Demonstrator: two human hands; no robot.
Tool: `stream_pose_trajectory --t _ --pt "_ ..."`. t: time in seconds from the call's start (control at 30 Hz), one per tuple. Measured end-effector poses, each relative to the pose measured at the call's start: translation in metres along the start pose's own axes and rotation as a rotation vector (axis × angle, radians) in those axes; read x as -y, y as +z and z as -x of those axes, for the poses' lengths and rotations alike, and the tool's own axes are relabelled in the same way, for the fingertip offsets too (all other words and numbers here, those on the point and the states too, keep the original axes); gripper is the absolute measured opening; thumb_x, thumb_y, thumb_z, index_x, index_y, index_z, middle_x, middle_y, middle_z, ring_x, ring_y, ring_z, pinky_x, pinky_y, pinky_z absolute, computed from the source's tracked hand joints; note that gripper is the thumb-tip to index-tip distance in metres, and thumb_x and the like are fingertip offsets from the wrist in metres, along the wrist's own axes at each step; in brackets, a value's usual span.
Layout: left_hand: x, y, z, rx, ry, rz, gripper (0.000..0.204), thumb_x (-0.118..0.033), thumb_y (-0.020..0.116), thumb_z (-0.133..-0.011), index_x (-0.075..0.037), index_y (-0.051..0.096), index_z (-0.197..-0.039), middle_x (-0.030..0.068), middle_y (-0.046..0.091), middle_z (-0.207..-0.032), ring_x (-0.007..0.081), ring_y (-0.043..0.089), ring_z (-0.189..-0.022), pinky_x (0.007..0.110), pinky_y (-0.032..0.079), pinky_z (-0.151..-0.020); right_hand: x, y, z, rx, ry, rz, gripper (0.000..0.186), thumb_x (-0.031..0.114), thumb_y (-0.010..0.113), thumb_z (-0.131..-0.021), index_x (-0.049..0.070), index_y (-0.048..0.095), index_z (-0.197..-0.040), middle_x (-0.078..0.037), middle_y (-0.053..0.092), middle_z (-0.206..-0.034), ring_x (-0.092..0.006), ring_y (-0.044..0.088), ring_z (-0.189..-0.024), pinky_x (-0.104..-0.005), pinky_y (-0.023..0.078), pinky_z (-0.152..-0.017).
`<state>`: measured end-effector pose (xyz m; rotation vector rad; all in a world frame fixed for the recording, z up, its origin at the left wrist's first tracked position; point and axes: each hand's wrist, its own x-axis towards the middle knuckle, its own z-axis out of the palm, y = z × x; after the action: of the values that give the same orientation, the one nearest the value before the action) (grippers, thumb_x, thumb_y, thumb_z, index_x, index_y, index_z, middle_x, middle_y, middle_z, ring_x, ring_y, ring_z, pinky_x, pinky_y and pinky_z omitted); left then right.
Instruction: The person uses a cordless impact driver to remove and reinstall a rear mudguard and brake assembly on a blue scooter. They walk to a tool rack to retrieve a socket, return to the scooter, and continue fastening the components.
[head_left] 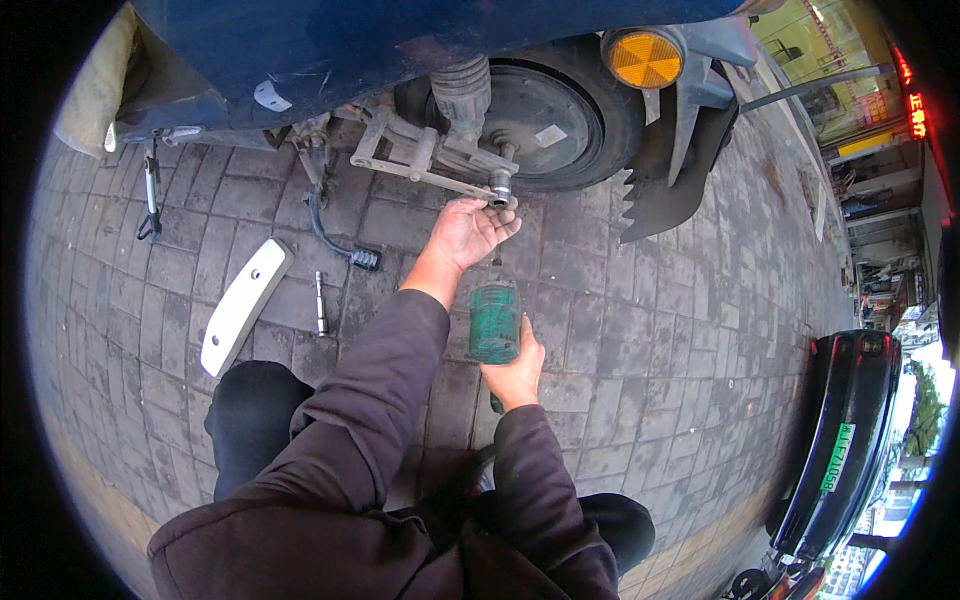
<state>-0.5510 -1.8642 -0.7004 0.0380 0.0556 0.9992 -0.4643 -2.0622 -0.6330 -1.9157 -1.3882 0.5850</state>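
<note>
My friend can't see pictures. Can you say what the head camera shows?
A person crouching on a brick pavement reaches the left hand up to a metal socket at a scooter's rear wheel. The right hand holds a green tool handle. A white panel lies nearby.

Daylight street shot, flat and soft, heavy fisheye.

Even overcast light across the grey paving point(640, 330), no hard shadows; dim patch only under the blue vehicle body point(330, 40) at the top of the frame. Brightest spots: blown-out sky and shopfront at far right edge, red lit sign point(915, 110) upper right slightly bloomed, orange reflector point(646, 58) vivid at top centre. Centre is sharp enough: brick joints and sleeve folds read clear. Black circular vignette cuts all four corners. Paving lines bow hard toward the rim; right edge smeared and compressed, detail there soft. Mild colour fringing at rim.
</note>
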Motion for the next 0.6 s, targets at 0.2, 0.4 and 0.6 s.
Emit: stream_pose_trajectory --t 0.2,0.4,0.6 --pt "-0.004 0.009 0.001 -0.105 0.026 -0.067 0.018 -0.016 0.054 -0.09 -0.003 0.059 -0.101 0.018 0.065 -0.098 0.0275 0.065 -0.087 0.05 0.048 -0.096 0.007 -0.01 -0.031 0.048 -0.091 0.181 0.051 0.016 0.076 -0.064 -0.004 0.055 -0.105 -0.023 0.067 -0.081 -0.04 0.066 -0.08 -0.0437 0.052 -0.07" --pt "-0.004 0.024 0.004 -0.261 -0.01 -0.16 0.028 -0.02 0.042 -0.097 0.002 0.055 -0.11 0.02 0.065 -0.104 0.0283 0.065 -0.088 0.047 0.052 -0.089 0.006 -0.006 -0.061 0.1 -0.201 0.37 0.056 0.02 0.078 -0.064 0.001 0.054 -0.11 -0.021 0.065 -0.083 -0.0401 0.065 -0.077 -0.0472 0.051 -0.068" --pt "-0.006 0.04 0.038 -0.413 -0.085 -0.337 0.033 -0.028 0.043 -0.1 0.0 0.061 -0.103 0.0126 0.067 -0.1 0.0209 0.065 -0.084 0.037 0.054 -0.079 -0.004 0.004 -0.087 0.057 -0.303 0.508 0.062 0.005 0.074 -0.061 0.006 0.05 -0.118 -0.02 0.065 -0.093 -0.0388 0.064 -0.086 -0.0459 0.051 -0.073"
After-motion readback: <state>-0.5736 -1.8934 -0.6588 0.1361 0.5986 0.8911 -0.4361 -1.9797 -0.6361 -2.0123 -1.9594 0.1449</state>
